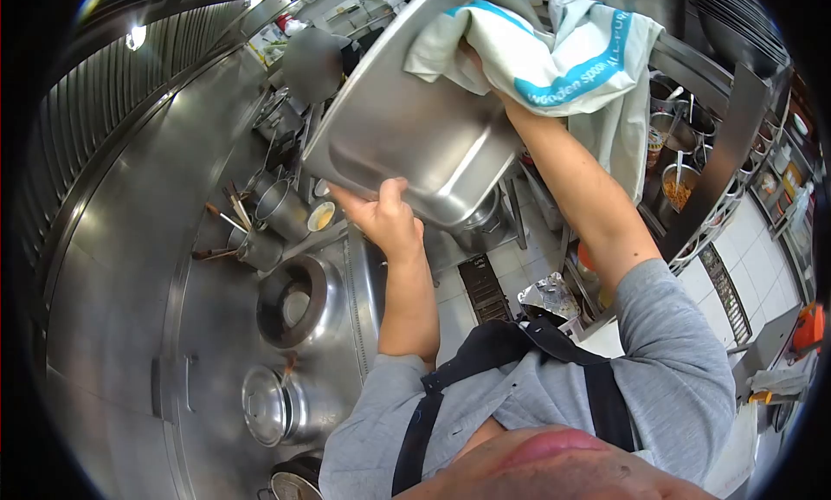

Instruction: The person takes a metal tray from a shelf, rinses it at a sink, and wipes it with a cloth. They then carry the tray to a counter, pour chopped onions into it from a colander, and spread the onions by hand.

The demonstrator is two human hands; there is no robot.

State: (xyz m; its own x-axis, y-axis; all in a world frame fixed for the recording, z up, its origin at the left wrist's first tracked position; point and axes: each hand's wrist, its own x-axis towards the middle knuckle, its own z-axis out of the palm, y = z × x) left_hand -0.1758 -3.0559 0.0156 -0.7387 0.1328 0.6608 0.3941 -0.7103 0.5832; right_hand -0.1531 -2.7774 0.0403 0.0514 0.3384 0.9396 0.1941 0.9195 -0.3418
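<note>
A large metal pan is tilted up in front of me. My left hand grips its lower left edge, with the fingers closed round the rim. On the upper right, my right hand is mostly covered by a white cloth with blue bands and lettering. The cloth lies against the pan's inside or side, and a long end hangs down past my forearm. How my right fingers are bent under the cloth is hidden.
At left, a steel counter holds a round burner, a lidded pot and a container of utensils. Another person stands beyond the pan. Shelves with food pots are at right. A foil-covered box sits low.
</note>
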